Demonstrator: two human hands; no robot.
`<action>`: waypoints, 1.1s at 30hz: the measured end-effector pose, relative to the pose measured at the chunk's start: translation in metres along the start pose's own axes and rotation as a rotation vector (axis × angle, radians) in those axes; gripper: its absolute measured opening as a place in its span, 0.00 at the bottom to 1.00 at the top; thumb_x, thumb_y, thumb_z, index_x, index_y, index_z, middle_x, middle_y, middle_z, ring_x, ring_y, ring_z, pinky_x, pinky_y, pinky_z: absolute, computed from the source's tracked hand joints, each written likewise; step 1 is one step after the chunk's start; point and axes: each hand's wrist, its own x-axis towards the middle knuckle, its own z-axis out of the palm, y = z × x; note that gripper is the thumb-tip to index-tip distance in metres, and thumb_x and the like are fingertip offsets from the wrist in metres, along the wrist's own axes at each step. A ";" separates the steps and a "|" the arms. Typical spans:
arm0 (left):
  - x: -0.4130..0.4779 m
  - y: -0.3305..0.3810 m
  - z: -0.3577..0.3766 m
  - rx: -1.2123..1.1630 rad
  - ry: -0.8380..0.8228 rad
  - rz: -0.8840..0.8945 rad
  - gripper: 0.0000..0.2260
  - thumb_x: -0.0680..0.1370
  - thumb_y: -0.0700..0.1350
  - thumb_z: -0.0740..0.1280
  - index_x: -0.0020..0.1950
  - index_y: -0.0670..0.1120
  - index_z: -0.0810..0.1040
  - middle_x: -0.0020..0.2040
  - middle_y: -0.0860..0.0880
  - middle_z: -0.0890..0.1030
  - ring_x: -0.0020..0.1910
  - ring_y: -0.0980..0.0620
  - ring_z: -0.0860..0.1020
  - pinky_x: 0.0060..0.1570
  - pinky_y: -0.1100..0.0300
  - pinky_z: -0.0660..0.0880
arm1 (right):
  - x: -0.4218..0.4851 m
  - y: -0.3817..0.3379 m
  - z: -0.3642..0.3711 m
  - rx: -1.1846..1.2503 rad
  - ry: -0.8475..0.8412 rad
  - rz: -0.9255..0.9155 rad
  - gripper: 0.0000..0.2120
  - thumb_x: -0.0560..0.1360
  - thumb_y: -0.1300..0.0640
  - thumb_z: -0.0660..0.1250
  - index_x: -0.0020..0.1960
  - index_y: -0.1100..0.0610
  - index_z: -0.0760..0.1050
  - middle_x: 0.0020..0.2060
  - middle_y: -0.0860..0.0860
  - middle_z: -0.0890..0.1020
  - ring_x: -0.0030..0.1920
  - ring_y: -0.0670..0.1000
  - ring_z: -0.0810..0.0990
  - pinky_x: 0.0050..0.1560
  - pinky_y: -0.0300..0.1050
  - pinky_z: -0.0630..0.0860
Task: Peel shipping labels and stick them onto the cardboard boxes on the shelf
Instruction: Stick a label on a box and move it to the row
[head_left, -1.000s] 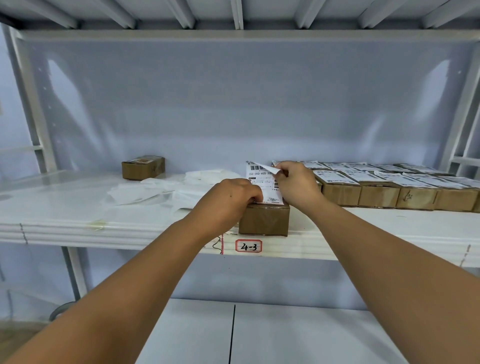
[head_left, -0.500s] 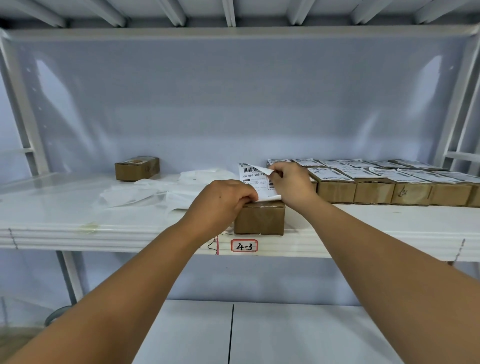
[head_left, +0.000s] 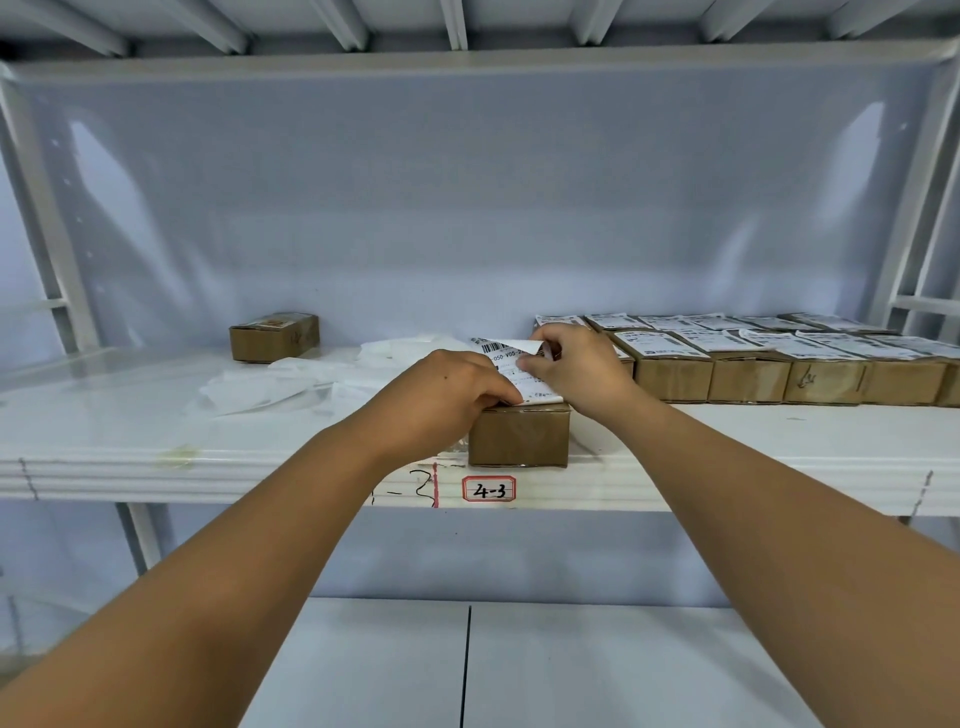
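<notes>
The right hand (head_left: 576, 369) has curled the top corner of the label (head_left: 537, 391) further back, at center frame. Its fingers pinch that flap; the left hand (head_left: 452, 395) pinches the lower edge atop the box (head_left: 519, 434). Peel slowly, keeping the label square.

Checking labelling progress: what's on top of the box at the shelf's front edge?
A shipping label: the left hand holds its near edge, the right hand pinches a curled-up corner. The hands hide whether it is stuck down.
</notes>
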 end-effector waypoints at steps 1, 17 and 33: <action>-0.001 0.000 -0.001 -0.007 -0.007 -0.010 0.12 0.79 0.38 0.61 0.55 0.46 0.83 0.50 0.47 0.81 0.50 0.51 0.77 0.51 0.66 0.69 | 0.000 0.000 0.000 0.003 -0.008 -0.002 0.05 0.74 0.55 0.70 0.42 0.54 0.74 0.30 0.46 0.70 0.33 0.45 0.69 0.31 0.34 0.63; -0.004 0.001 0.008 0.007 0.048 -0.034 0.08 0.77 0.42 0.67 0.54 0.48 0.83 0.48 0.51 0.81 0.48 0.55 0.76 0.51 0.58 0.72 | 0.005 0.003 -0.002 -0.040 -0.124 0.163 0.19 0.72 0.50 0.72 0.61 0.52 0.74 0.51 0.48 0.76 0.49 0.48 0.74 0.44 0.40 0.67; -0.001 0.010 0.004 0.260 0.010 -0.024 0.10 0.80 0.49 0.60 0.56 0.55 0.79 0.49 0.55 0.75 0.51 0.53 0.75 0.47 0.57 0.72 | 0.003 0.008 0.005 0.072 0.004 0.233 0.11 0.74 0.57 0.70 0.42 0.54 0.67 0.34 0.47 0.72 0.36 0.49 0.71 0.36 0.42 0.65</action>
